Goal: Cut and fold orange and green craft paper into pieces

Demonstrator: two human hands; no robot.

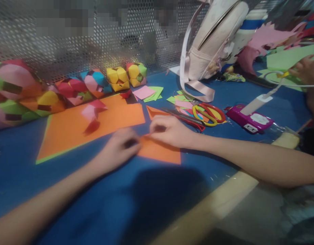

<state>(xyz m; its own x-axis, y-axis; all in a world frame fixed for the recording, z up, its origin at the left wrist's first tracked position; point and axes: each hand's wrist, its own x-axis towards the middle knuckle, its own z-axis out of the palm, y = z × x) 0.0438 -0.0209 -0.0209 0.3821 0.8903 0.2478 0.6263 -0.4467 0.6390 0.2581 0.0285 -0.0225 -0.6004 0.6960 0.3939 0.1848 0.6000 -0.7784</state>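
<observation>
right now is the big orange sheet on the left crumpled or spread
Spread: the orange sheet lies flat on the blue table, straight edges showing, with a pink-and-red paper piece on top.

No word, brand or number can be read. On the purple box (241, 119), the small pale patch (250, 128) at its near edge carries dark marks, too blurred and small to make out.

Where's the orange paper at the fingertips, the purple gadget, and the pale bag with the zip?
Orange paper (162, 153): head view, its bare near part.
Purple gadget (244, 117): head view, its top face.
Pale bag (215, 42): head view, its front below the zip.
</observation>
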